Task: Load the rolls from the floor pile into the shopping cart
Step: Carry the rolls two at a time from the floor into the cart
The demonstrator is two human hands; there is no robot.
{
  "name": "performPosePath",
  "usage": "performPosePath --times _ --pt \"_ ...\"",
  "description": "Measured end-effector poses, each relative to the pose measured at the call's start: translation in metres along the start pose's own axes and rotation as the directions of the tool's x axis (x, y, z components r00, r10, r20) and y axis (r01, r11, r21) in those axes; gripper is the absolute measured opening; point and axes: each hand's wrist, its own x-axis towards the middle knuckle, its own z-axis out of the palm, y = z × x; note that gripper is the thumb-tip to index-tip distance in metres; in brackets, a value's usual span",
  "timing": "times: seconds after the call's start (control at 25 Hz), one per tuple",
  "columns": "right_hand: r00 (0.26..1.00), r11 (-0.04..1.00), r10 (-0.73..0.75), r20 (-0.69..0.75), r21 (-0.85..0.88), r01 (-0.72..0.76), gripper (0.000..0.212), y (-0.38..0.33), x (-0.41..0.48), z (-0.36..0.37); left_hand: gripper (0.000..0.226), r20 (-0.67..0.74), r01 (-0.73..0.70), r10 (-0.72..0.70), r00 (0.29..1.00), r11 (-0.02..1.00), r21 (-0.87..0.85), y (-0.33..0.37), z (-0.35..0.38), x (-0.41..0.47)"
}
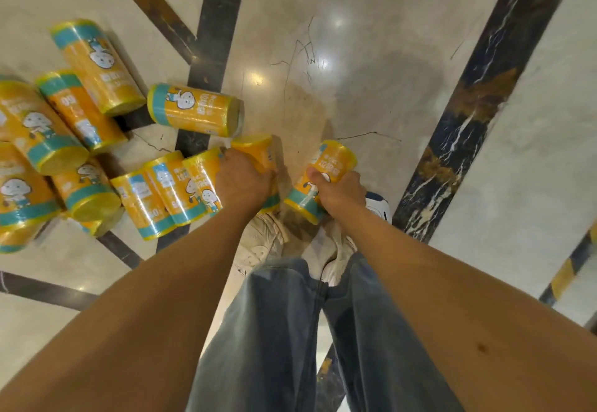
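Both full: left hand (244,182) curled round one orange plastic-wrapped roll (256,151), right hand (340,192) round a second roll (328,166). Pile of rolls (80,153) lies left of my left hand. Cart unseen. Film looks slippery, so grip mid-body and lift together.

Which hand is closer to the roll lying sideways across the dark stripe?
Left. The left hand, gripping a roll, is close beside the sideways roll; the right hand, gripping another roll, sits farther right.
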Motion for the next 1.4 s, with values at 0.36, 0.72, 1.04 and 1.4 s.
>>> performPosePath --times 0.36,0.72,1.04,1.4 --pt "0.908 0.929 -0.370 -0.195 -0.090 0.359 0.069 -0.162 -0.170 -0.144 0.073 -0.218 -0.308 0.262 0.940 0.928 -0.210 0.109 -0.236 -0.107" --pt "0.549 0.629 -0.729 -0.407 -0.085 0.773 0.069 -0.325 -0.475 -0.347 0.064 -0.574 -0.614 0.402 0.714 0.752 -0.238 0.233 -0.548 -0.326" --pt "0.296 0.461 -0.753 -0.588 -0.149 0.875 0.067 -0.317 -0.671 -0.466 0.055 -0.693 -0.814 0.531 0.488 0.564 -0.141 0.255 -0.677 -0.504" --pt "0.231 0.571 -0.425 -0.875 -0.061 0.819 0.069 -0.147 -0.746 -0.457 0.055 -0.495 -0.967 0.845 0.202 0.251 0.035 0.228 -0.628 -0.610"
